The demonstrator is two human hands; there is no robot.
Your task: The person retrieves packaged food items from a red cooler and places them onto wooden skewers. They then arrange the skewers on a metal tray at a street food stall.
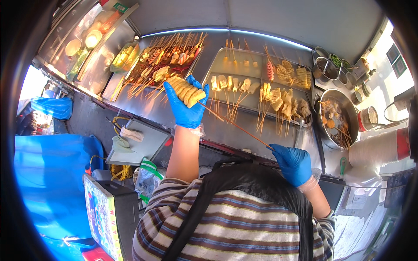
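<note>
My left hand (186, 112), in a blue disposable glove, cradles a pleated yellow food piece (187, 90), possibly folded tofu skin, with thumb and fingers around its sides. A long bamboo skewer (235, 124) runs out of the piece, down and to the right. My right hand (292, 163), gloved the same way, pinches the skewer's far end between thumb and fingers. Beyond the hands, a divided steel tray (225, 70) holds pale skewered foods. To its left, another tray bears skewers in dark red sauce (169, 53). How far the skewer goes inside the piece is hidden.
At right stand a large steel pot (343, 98) with skewers in broth, smaller sauce pots (325, 70) and a stack of white bowls (372, 151). A plastic-lined container (125, 57) sits far left. Below the counter edge are a white board (137, 143) with cloths and a sign box (107, 215).
</note>
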